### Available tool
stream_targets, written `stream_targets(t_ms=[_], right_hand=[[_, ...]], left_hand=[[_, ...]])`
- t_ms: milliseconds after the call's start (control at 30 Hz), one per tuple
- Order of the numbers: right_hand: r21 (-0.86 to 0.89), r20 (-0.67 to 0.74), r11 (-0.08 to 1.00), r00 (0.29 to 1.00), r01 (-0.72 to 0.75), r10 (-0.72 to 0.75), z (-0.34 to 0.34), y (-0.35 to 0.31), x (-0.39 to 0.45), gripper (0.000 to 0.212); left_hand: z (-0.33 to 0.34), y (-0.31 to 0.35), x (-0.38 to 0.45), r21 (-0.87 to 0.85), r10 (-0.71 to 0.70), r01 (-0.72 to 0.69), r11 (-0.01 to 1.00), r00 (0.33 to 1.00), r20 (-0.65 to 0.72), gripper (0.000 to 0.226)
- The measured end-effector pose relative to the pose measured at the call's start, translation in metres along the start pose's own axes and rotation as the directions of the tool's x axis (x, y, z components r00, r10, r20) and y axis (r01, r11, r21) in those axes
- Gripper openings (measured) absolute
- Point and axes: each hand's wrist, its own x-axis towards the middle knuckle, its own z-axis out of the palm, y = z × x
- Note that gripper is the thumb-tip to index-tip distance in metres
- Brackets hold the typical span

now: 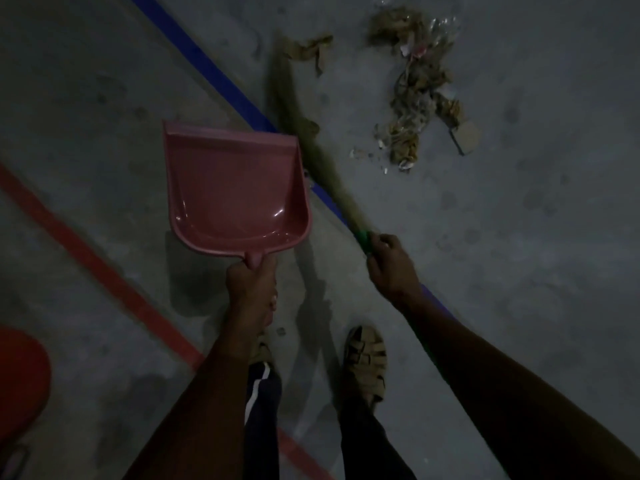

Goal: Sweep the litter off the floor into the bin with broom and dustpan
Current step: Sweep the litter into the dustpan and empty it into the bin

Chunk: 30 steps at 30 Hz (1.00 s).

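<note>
Dim shot, looking down at a grey concrete floor [519, 271].

Left hand [251, 282] is wrapped in a closed fist around the short handle of the pink dustpan [232, 188]. The dustpan is smooth glossy plastic, scoop-shaped with raised side walls and a flat open lip. Its long axis runs handle at 6 o'clock to lip at about 11–12 o'clock, mouth facing away from the person. It seems held above the floor, with a shadow under it; empty inside.

Right hand [389, 266] has its fingers curled tight around the green handle of the broom [311, 143], right where the green collar meets the bristles. The broom is a soft grass type, with long tan fibres bundled into a thin tapering shaft. Long axis runs from the hand out toward 11 o'clock, tip blurred near a crumpled brown paper scrap [310, 50]. The bristles pass just beside the dustpan's right wall, crossing a blue painted line [207, 69] on the floor.

The litter pile [419, 95] sits at 1 o'clock from the hands, well apart from the dustpan, to the right of the broom. It is a mix of crumpled brown paper, clear plastic wrap, stringy bits, small white flecks and one flat cardboard piece [467, 136] at its lower right edge.

A red painted line [104, 268] runs diagonally at 8 o'clock. A red rounded object [20, 382] is at the left edge; cannot tell what it is. Feet in tan strappy sandals [365, 362] are at 6 o'clock.
</note>
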Motion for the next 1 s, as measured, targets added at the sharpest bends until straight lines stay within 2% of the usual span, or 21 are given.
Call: stream_targets(t_ms=[100,167,400,500,567,667,733,833,900,1000], right_hand=[[-0.099,0.153,0.995,0.988,-0.005,0.020,0.011,0.007,-0.005,0.046],[-0.114,0.158,0.991,0.983,-0.073,0.091,0.011,0.016,-0.006,0.044],[-0.096,-0.098,0.958,0.960,-0.272,0.263,-0.007,0.058,-0.010,0.040],[-0.070,-0.198,0.965,0.952,-0.252,0.234,-0.017,0.069,-0.016,0.048],[-0.059,-0.214,0.979,0.960,-0.197,0.180,-0.020,0.074,-0.022,0.051],[-0.092,-0.158,0.991,0.984,-0.095,0.080,-0.016,0.081,-0.030,0.052],[-0.147,-0.058,0.987,0.997,-0.057,0.049,-0.011,0.085,-0.032,0.052],[-0.241,0.022,0.966,0.994,-0.097,0.106,-0.004,0.088,-0.034,0.053],[-0.293,-0.011,0.945,0.989,-0.147,0.150,-0.004,0.083,-0.035,0.052],[-0.307,-0.102,0.940,0.987,-0.148,0.122,-0.007,0.066,-0.036,0.053]], left_hand=[[0.002,-0.012,-0.007,0.010,-0.005,0.005,1.000,1.000,-0.018,0.038],[0.002,-0.021,-0.010,0.038,-0.007,0.009,0.999,0.999,-0.036,0.035],[-0.001,-0.028,-0.013,0.066,-0.004,0.008,0.998,0.998,-0.062,0.034],[-0.002,-0.025,-0.012,0.059,0.004,0.001,0.998,0.997,-0.075,0.032],[-0.002,-0.022,-0.010,0.060,0.023,-0.018,0.998,0.997,-0.070,0.032],[-0.003,-0.020,-0.006,0.042,0.037,-0.034,0.999,0.997,-0.070,0.037],[-0.004,-0.017,-0.001,0.025,0.040,-0.039,0.999,0.997,-0.063,0.040],[-0.006,-0.011,0.004,0.065,0.054,-0.051,0.997,0.997,-0.048,0.039],[-0.008,-0.006,0.008,0.074,0.059,-0.056,0.996,0.998,-0.039,0.037],[-0.012,0.001,0.018,0.071,0.051,-0.049,0.996,0.998,-0.024,0.036]])
